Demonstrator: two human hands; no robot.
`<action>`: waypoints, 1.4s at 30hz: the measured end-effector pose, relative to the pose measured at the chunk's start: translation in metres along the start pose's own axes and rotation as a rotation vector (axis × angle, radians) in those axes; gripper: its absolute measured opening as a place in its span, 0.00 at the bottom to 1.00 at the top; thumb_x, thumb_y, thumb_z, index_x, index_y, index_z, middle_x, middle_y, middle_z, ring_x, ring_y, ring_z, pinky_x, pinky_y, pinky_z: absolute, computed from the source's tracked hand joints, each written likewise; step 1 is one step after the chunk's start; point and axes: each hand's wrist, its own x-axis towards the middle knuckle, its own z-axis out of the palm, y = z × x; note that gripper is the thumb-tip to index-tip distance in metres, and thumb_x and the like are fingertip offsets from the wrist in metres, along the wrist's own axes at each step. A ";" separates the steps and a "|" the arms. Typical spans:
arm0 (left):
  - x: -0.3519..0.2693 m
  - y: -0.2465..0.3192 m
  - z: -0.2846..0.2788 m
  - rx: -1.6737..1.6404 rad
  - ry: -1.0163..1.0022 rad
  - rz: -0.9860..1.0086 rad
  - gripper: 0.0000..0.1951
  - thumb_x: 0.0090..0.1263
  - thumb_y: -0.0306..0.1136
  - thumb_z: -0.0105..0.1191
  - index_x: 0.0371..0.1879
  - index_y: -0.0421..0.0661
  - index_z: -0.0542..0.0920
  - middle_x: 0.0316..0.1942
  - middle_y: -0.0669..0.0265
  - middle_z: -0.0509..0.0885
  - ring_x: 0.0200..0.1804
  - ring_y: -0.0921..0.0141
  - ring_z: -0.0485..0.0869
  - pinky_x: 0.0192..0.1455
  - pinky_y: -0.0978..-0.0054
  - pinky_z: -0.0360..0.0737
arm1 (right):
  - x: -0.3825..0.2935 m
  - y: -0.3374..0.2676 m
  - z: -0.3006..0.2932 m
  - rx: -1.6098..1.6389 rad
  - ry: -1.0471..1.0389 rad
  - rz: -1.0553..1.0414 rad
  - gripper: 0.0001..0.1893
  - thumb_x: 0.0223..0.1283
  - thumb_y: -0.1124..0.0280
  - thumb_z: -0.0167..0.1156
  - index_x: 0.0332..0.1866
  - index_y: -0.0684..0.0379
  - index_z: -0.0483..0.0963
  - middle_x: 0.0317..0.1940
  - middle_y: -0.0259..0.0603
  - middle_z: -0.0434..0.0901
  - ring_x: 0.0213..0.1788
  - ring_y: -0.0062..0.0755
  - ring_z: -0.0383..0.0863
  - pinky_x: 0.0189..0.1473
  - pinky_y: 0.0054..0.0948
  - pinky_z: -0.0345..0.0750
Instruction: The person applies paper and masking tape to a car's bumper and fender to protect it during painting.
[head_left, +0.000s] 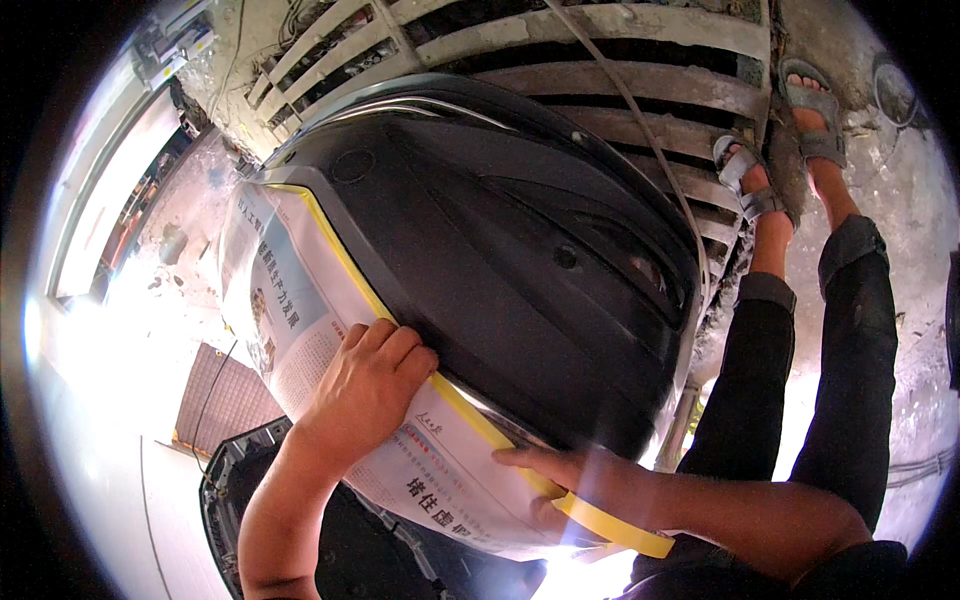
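Observation:
A dark vehicle body panel (480, 247), probably a bumper, lies across the middle of the view. Printed newspaper sheets (300, 300) cover its lower left part, with yellow masking tape (345, 259) along the paper's edge. My left hand (375, 375) presses on the taped edge with bent fingers; it seems to hold nothing. Farther along the same edge, my right hand (555, 480) has its fingers on the tape and the newspaper. A loose length of yellow tape curls out beneath it, and whether a roll is in the palm is hidden.
Beyond the panel is a slatted grate or pallet (540, 75), crossed by a hose or cable (622, 90). A dark vehicle part (247, 450) and a brown tiled mat (225, 397) lie at lower left. A bucket (895, 94) stands at upper right, beyond my sandalled feet.

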 end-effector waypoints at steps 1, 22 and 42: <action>0.000 0.002 0.001 0.022 0.015 -0.003 0.08 0.61 0.29 0.52 0.38 0.45 0.82 0.38 0.63 0.78 0.45 0.63 0.78 0.52 0.64 0.75 | 0.002 0.007 0.003 0.022 0.055 -0.067 0.35 0.62 0.65 0.61 0.73 0.54 0.56 0.45 0.62 0.80 0.45 0.56 0.84 0.49 0.43 0.78; 0.001 0.010 -0.004 -0.202 0.069 -0.376 0.07 0.61 0.28 0.60 0.36 0.43 0.84 0.36 0.60 0.84 0.42 0.58 0.82 0.50 0.60 0.78 | 0.022 0.031 -0.007 -0.072 0.132 -0.065 0.33 0.61 0.75 0.57 0.73 0.57 0.58 0.54 0.61 0.78 0.53 0.51 0.82 0.55 0.42 0.78; -0.020 0.049 0.005 0.217 0.061 -0.260 0.23 0.58 0.37 0.59 0.53 0.41 0.80 0.54 0.61 0.77 0.55 0.58 0.75 0.58 0.58 0.72 | 0.025 0.031 -0.008 -0.062 0.156 -0.083 0.37 0.56 0.73 0.62 0.73 0.57 0.57 0.51 0.63 0.79 0.53 0.59 0.82 0.54 0.46 0.78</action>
